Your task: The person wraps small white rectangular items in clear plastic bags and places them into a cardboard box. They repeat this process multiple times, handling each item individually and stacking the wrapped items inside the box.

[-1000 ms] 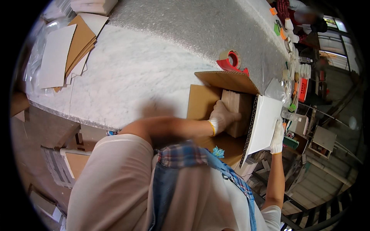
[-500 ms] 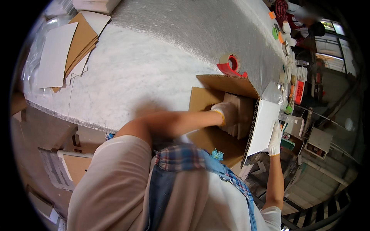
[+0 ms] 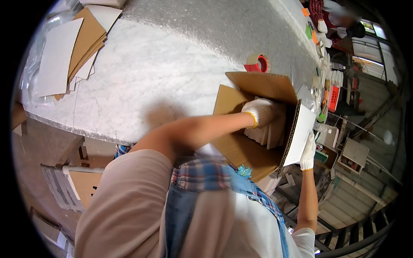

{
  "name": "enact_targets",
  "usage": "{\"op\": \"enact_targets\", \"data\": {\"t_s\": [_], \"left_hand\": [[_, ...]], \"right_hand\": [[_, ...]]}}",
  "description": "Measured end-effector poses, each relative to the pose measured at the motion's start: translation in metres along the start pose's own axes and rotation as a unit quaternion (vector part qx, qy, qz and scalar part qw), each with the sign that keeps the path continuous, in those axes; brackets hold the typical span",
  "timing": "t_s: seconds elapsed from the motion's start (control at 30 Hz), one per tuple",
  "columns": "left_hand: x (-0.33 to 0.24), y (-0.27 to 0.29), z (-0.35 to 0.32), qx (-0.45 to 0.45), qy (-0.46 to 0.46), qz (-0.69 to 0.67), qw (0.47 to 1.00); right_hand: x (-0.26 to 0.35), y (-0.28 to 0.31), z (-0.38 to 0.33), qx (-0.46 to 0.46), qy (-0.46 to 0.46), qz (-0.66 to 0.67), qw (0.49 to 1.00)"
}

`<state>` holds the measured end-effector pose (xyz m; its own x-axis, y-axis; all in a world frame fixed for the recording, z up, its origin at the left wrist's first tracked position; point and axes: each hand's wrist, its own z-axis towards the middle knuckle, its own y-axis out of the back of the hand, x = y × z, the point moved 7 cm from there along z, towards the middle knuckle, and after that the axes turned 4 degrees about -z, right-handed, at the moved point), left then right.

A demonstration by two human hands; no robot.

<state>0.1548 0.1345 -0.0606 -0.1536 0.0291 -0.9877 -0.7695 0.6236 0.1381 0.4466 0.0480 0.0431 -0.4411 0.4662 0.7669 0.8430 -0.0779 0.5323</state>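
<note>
An open cardboard box point(image 3: 234, 96), brown inside and white outside, stands tilted at the table's right edge with its flaps spread. My left hand point(image 3: 260, 112), in a white knit glove with a yellow cuff, reaches inside it. That hand lies over a row of thin pale slabs point(image 3: 275, 131) standing close together in the box. Its fingertips are in shade and partly hidden. My right hand point(image 3: 308, 154), also gloved, presses with stretched fingers against the white outer side of the box.
A red tape dispenser point(image 3: 258, 63) lies just beyond the box. White and brown cardboard sheets point(image 3: 60, 56) are stacked at the far left of the marble-patterned table point(image 3: 142, 69). Along the far right edge are small items and a red-labelled pack point(image 3: 334, 99). Another person point(image 3: 316, 10) stands at the far right.
The box has turned slightly, and its opening now faces me more. My left hand has shifted a little upward over the slabs. My right hand keeps its place on the box's outer side.
</note>
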Motion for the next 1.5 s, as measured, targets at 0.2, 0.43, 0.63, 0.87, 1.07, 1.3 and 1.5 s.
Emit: {"op": "enact_targets", "data": {"t_s": [0.2,0.43,0.63,0.87,1.07,1.3,1.5], "left_hand": [[0.028,-0.015,0.000,-0.067,0.117,-0.291,0.947],[0.013,-0.007,0.003,-0.040,0.086,-0.371,0.924],[0.021,-0.005,0.007,0.033,0.089,-0.470,0.878],[0.033,-0.028,-0.006,-0.202,-0.064,-0.135,0.968],[0.057,-0.057,0.014,-0.110,-0.095,-0.348,0.926],[0.041,-0.090,0.028,0.378,-0.159,-0.828,0.383],[0.014,-0.054,-0.018,0.232,0.023,-0.712,0.663]], "right_hand": [[0.008,-0.006,-0.008,0.001,0.003,-0.010,1.000],[0.012,-0.005,-0.009,-0.009,-0.003,-0.002,1.000],[-0.002,-0.001,-0.006,-0.037,0.004,0.047,0.998],[-0.007,-0.017,-0.013,-0.021,-0.033,0.079,0.996],[0.032,-0.030,-0.018,-0.077,0.067,-0.207,0.973],[0.059,-0.033,-0.027,-0.065,0.097,-0.243,0.963],[0.060,-0.039,-0.040,-0.047,0.103,-0.219,0.969]]}}
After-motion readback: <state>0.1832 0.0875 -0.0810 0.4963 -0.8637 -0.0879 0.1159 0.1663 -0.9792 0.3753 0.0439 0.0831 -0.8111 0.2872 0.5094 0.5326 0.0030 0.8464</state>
